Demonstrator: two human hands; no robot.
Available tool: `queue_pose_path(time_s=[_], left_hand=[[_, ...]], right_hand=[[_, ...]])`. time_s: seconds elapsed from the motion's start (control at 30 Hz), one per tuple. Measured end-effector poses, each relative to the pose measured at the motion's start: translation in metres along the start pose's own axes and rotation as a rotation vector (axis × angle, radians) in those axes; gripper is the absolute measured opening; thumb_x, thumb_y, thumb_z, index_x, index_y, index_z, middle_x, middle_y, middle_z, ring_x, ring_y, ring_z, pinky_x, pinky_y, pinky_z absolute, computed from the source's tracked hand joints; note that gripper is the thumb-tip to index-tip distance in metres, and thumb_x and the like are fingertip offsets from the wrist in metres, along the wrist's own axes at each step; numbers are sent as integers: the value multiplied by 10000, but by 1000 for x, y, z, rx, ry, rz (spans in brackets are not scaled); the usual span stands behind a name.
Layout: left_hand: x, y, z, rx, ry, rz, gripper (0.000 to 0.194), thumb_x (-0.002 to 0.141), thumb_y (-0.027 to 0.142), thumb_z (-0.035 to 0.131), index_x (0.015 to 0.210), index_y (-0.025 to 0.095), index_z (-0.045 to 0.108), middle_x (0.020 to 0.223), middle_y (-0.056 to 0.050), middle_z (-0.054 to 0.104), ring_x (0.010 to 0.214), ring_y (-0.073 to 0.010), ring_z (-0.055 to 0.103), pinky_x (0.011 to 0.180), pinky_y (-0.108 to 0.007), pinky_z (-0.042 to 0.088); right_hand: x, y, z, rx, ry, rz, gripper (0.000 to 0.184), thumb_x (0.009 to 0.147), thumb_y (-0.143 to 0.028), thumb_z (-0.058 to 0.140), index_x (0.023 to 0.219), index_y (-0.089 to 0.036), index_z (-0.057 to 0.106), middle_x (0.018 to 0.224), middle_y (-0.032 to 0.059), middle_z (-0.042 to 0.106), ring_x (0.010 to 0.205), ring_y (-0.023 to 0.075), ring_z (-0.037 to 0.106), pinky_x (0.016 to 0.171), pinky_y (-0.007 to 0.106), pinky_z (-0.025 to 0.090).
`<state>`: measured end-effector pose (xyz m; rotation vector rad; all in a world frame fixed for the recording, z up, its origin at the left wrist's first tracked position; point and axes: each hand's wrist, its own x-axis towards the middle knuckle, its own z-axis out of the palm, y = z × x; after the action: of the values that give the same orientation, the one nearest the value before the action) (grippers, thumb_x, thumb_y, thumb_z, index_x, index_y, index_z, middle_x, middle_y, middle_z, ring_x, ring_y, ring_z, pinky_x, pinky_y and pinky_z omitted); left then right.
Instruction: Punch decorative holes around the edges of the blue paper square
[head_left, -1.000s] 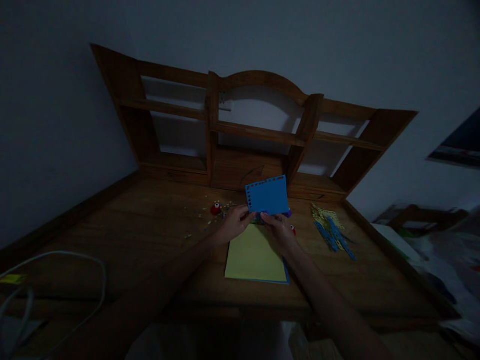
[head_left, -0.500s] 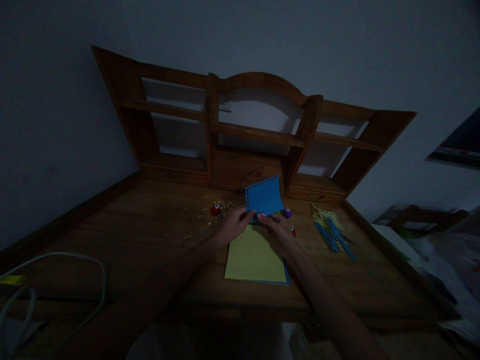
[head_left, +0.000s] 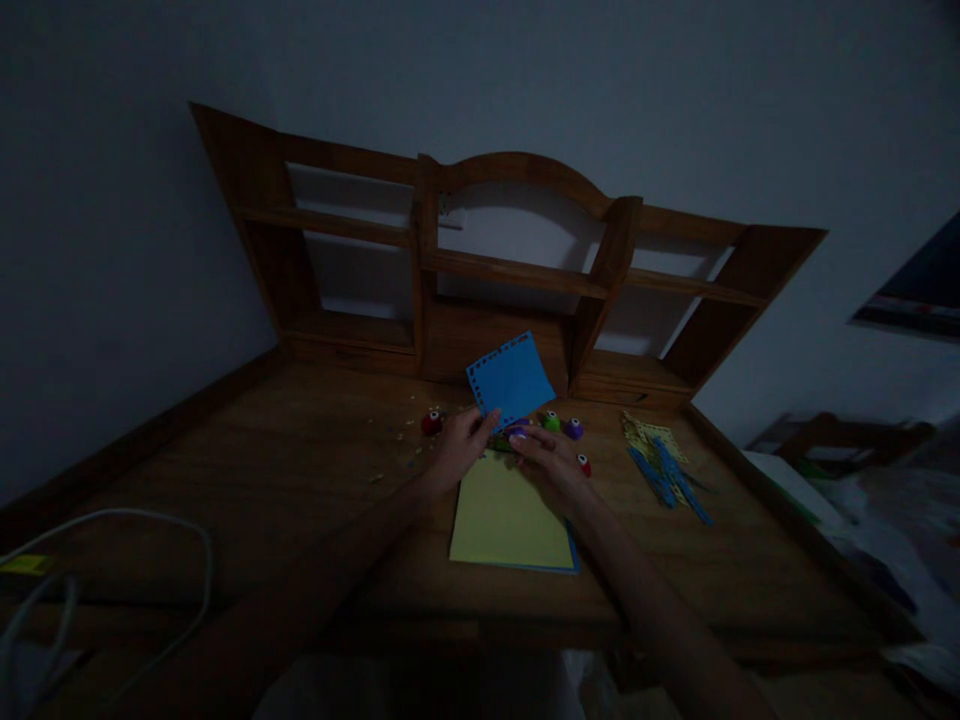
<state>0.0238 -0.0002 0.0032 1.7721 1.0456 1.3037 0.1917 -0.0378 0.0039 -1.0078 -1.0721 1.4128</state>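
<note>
Dim worktop [head_left: 315, 450], folks: toward its back edge, left grip [head_left: 459, 445] pinches blue paper [head_left: 512, 383], right grip [head_left: 551, 460] a purple gadget [head_left: 518, 432], so align squarely.

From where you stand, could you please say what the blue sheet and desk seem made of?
Blue sheet: probably matte paper or thin card; flat, shineless, with cut-outs along its edges. Desk: brown wood, by its visible grain; dim light leaves any varnish uncertain.
</note>
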Motion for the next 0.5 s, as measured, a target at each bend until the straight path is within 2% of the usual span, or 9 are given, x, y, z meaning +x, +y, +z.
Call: queue_pose_path(time_s=[0.2, 0.4, 0.5], left_hand=[[5, -9, 0, -120, 76, -71, 374, 859, 510, 501, 684, 179, 522, 449, 51, 455, 421, -100, 441, 465, -218, 314], [14, -17, -8, -261, 228, -162, 406, 823, 537, 528, 638, 177, 505, 434, 44, 465, 395, -101, 457, 428, -214, 325], [17, -19, -11, -376, 278, -203, 406, 806, 551, 540, 646, 180, 503, 410, 58, 425, 382, -106, 471, 425, -212, 346]], right_hand=[[4, 3, -3, 44, -21, -17, 308, 668, -359, 793, 904, -182, 702, 830, 27, 656, 590, 85, 524, 516, 214, 375], [10, 0, -6, 190, -46, -20, 337, 764, -500, 682, 841, -172, 673, 855, 45, 672, 564, 90, 520, 493, 220, 372], [12, -1, -8, 226, -15, -12, 384, 762, -554, 660, 815, -174, 660, 819, 36, 670, 543, 90, 510, 485, 226, 369]])
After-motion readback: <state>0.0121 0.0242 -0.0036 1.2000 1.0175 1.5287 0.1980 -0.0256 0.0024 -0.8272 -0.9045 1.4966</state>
